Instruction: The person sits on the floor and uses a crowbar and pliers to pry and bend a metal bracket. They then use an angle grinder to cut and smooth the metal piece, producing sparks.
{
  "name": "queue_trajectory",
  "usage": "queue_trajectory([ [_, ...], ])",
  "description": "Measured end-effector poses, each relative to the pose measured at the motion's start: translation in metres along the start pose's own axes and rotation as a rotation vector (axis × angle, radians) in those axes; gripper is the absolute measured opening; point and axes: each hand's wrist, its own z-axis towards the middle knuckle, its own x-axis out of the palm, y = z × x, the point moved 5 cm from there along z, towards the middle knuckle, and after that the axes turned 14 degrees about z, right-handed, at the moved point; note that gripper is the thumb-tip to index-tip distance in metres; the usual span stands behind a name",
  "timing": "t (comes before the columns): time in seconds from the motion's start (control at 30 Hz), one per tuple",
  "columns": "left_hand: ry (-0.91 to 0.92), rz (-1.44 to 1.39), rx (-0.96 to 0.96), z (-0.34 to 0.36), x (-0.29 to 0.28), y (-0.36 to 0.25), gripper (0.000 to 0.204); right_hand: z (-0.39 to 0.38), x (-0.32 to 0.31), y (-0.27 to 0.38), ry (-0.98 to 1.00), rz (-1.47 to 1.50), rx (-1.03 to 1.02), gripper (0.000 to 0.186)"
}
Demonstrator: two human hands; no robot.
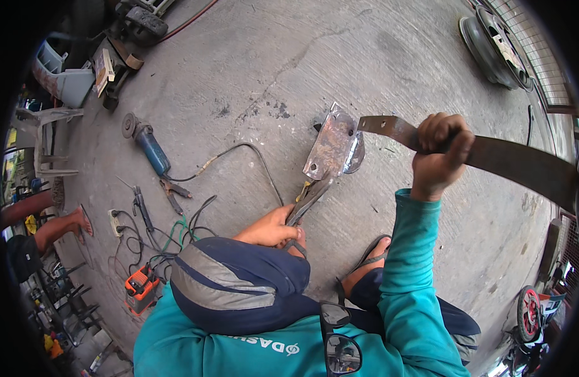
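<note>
A rusty steel plate with holes (327, 139) rests on the concrete in front of me, with a curved metal piece (353, 160) at its right edge. My left hand (270, 227) is closed on the handles of a metal gripping tool (305, 203), whose head meets the plate's lower end. My right hand (439, 154) grips a long flat steel bar (503, 164), its holed left end just beside the plate's upper right. My sandalled feet and knee are close below the plate.
A blue angle grinder (150, 151), welding holder (142, 207), clamp (176, 195), orange welder (139, 289) and cables lie left. Another person's leg (54, 229) is at far left, below a plastic chair (41, 141). Wheel rims (493, 50) stand upper right, a red-rimmed wheel (528, 314) lower right.
</note>
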Motion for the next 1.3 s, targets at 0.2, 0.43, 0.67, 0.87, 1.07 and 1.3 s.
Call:
queue_trajectory([
  [0.2, 0.102, -0.206, 0.087, -0.014, -0.007, 0.005, 0.029, 0.014, 0.018, 0.017, 0.027, -0.006, -0.075, 0.06],
  [0.43, 0.096, -0.248, 0.092, -0.016, -0.01, 0.002, 0.026, 0.002, 0.018, -0.001, -0.03, -0.043, 0.024, 0.056],
  [0.67, 0.129, -0.338, 0.098, -0.02, -0.009, -0.002, 0.024, 0.009, 0.029, 0.033, 0.042, 0.012, -0.069, 0.064],
  [0.87, 0.077, -0.299, 0.123, -0.016, -0.007, 0.0, 0.022, -0.009, 0.017, 0.006, 0.011, -0.127, -0.049, 0.063],
  [1.07, 0.07, -0.23, 0.134, -0.014, -0.007, -0.001, 0.023, -0.002, 0.026, 0.031, 0.046, 0.023, -0.097, 0.059],
  [1.3, 0.023, -0.095, 0.092, -0.013, -0.004, -0.008, 0.033, -0.006, 0.024, 0.014, 0.025, -0.081, -0.037, 0.057],
])
